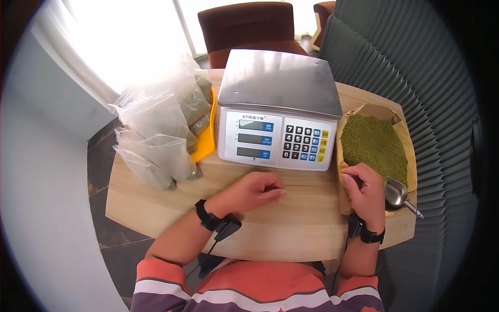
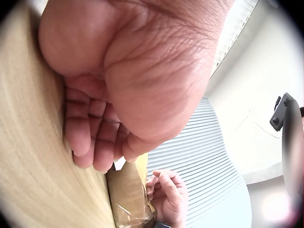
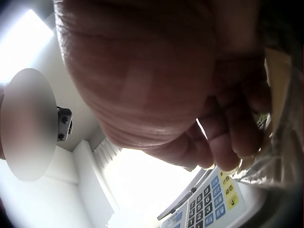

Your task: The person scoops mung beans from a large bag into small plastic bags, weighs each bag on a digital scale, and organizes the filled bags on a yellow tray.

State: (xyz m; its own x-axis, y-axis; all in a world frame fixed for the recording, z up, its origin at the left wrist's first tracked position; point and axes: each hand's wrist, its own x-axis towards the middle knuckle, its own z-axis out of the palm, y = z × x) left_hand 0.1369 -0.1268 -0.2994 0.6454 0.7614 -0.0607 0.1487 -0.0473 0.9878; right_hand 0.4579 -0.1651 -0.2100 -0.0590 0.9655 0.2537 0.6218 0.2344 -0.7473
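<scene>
On the table, in front of the price scale [image 1: 278, 138], my left hand [image 1: 254, 191] rests with its fingers loosely bent and nothing in it. The left wrist view shows its fingers [image 2: 95, 137] hanging relaxed against the wood. My right hand [image 1: 365, 190] lies over the near left rim of a paper bag [image 1: 409, 151] filled with small green beans [image 1: 374, 145]. Seen from the right wrist, its loosely curled fingers [image 3: 228, 142] are right at the bag's crinkled edge [image 3: 275, 161]. A metal scoop [image 1: 396, 193] sits in the bag beside this hand, handle outward.
Several clear plastic bags [image 1: 156, 140] with greenish contents stand at the left, in or against a yellow container [image 1: 207, 143]. Behind the table [image 1: 291, 229] is a brown chair [image 1: 248, 26]. A grey pleated screen [image 1: 400, 67] closes off the right side.
</scene>
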